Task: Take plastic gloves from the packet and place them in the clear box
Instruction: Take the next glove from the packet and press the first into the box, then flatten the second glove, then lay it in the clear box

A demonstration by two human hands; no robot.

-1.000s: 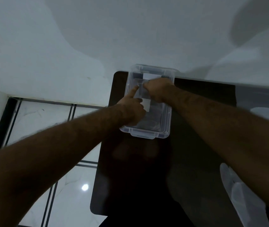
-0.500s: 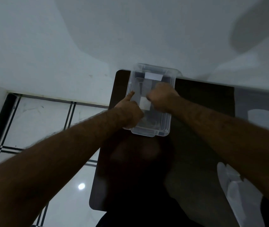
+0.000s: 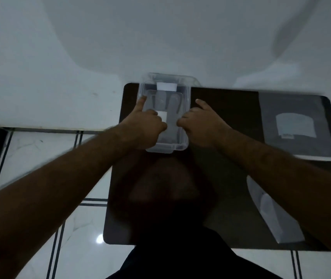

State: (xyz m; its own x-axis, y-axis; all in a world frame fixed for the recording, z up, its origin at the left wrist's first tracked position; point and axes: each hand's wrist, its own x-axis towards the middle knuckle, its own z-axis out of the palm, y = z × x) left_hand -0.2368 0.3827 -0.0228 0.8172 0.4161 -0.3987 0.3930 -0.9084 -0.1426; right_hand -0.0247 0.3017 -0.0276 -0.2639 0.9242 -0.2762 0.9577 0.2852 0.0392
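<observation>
Clear box [image 3: 165,115]: stands at the far left of the dark bench [image 3: 221,178], its far end past the bench's far edge, against the white wall. A white label shows on its far wall.
Inside the box: pale, see-through shapes lie on the bottom — gloves, as far as I can judge, though the blur and the clear plastic make it hard to be sure, or to say how many.
Left hand [image 3: 146,125]: at the box's left wall, forefinger stretched along the rim, the other fingers curled over into the box. Whether it pinches a glove or only presses down, I cannot tell.
Right hand [image 3: 198,121]: at the box's right wall, fingers bent against the rim, thumb out to the far side; it seems to hold the box itself, not a glove.
Packet [image 3: 295,127]: a grey flat pack with a pale window, lying at the far right of the bench, well apart from the box.
Loose sheet [image 3: 275,214]: a whitish plastic piece near the right forearm — perhaps a glove not yet moved.
Progress: some gloves look placed; more may remain at the right.
</observation>
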